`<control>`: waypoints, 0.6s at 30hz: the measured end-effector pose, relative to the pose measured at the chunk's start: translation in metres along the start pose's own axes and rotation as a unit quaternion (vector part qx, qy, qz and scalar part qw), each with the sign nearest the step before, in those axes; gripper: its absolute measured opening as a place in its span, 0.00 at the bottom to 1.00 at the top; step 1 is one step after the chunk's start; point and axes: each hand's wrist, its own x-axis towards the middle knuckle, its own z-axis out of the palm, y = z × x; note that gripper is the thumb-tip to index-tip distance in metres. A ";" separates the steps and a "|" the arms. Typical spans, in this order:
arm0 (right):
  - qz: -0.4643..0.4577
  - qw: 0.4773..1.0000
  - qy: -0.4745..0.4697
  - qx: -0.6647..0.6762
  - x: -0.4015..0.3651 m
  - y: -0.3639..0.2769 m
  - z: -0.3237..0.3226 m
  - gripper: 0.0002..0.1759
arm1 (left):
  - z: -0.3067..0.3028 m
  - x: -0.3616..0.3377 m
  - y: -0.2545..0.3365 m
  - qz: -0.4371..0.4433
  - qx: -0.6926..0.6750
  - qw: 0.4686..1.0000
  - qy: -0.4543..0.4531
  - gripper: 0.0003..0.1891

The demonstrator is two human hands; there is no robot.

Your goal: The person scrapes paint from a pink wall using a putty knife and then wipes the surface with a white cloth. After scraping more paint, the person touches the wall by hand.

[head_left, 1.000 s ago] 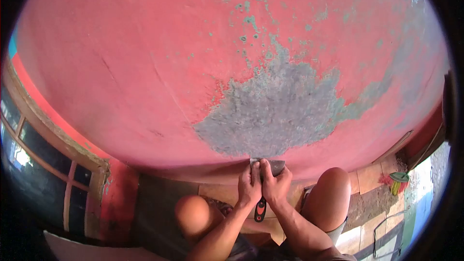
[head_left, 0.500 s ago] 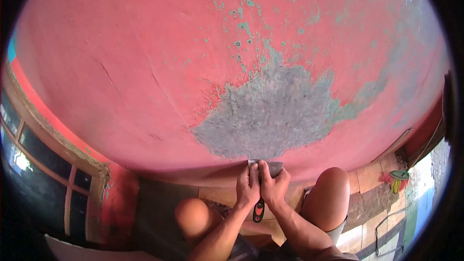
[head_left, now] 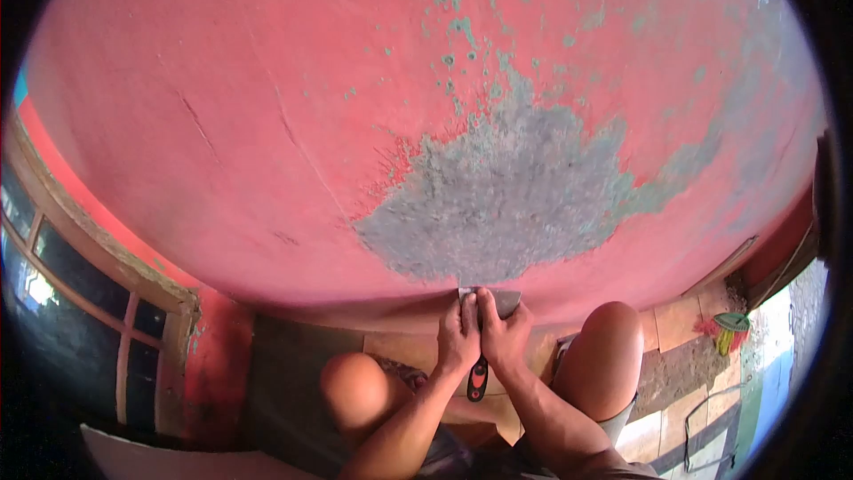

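Note:
Both hands grip one paint scraper (head_left: 507,303), its wide metal blade facing up against the red wall (head_left: 267,169). My left hand (head_left: 458,335) is closed on the scraper's left side, fingers pressed along the blade. On the other side my right hand (head_left: 505,331) wraps it, thumb laid up the middle. The black and red handle (head_left: 478,380) sticks out below between my wrists. Just above the blade edge lies the lower rim of a large grey bare patch (head_left: 498,196), where the red paint is gone. Green flecks show through the paint over it.
My bent knees (head_left: 355,389) flank the arms. At left stands a wood-framed window (head_left: 84,280). A broom with red and yellow-green bristles (head_left: 727,331) lies at the right, near a wooden board edge and floor tiles (head_left: 675,324). A pale panel (head_left: 169,462) is at lower left.
The view has tilted slightly, so the wall patch sits a little higher and to the right. Both hands keep hold of the scraper, its blade still at the patch's lower edge.

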 end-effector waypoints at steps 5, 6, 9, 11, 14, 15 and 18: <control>0.003 1.000 -0.002 0.005 0.004 -0.020 -0.001 0.18 | -0.003 0.004 0.023 0.011 -0.016 1.000 0.007 0.21; 0.001 1.000 -0.003 -0.006 0.001 -0.022 -0.003 0.18 | -0.002 0.005 0.010 0.030 -0.012 0.999 0.008 0.21; -0.013 1.000 0.001 -0.026 0.000 -0.014 -0.002 0.17 | -0.001 0.005 0.003 0.023 -0.014 1.000 0.002 0.21; -0.013 1.000 0.006 0.003 0.000 -0.024 0.000 0.18 | -0.004 0.006 0.020 0.038 -0.024 0.999 0.004 0.21; -0.006 1.000 -0.003 0.005 0.003 -0.017 -0.001 0.18 | -0.004 0.006 0.016 0.028 -0.025 0.999 0.000 0.21; -0.006 1.000 -0.012 0.000 0.004 -0.012 -0.001 0.18 | -0.002 0.006 0.008 0.021 -0.024 0.999 0.002 0.21; -0.002 1.000 -0.004 0.019 -0.001 -0.007 0.000 0.18 | -0.002 0.002 0.001 0.022 -0.001 1.000 0.006 0.21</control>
